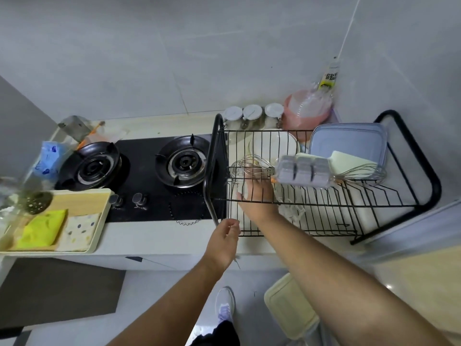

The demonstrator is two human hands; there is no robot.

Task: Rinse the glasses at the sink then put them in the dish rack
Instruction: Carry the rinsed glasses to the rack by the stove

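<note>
Grey tile wall behind, black two-burner stove [139, 168] left of your dish rack [324, 196]. Whisks [254, 166] and an ice tray [303, 172] crowd the rack. Your right hand [257, 193] wraps a clear glass [240, 188] in the rack; your left hand [223, 242] hovers loosely curled, empty.

a pale worktop [159, 236] carries a black two-burner hob [139, 176], a black wire dish rack [324, 196] at its right, a cream tray [82, 221] at left, and three white-lidded jars [253, 116] by the wall.
</note>
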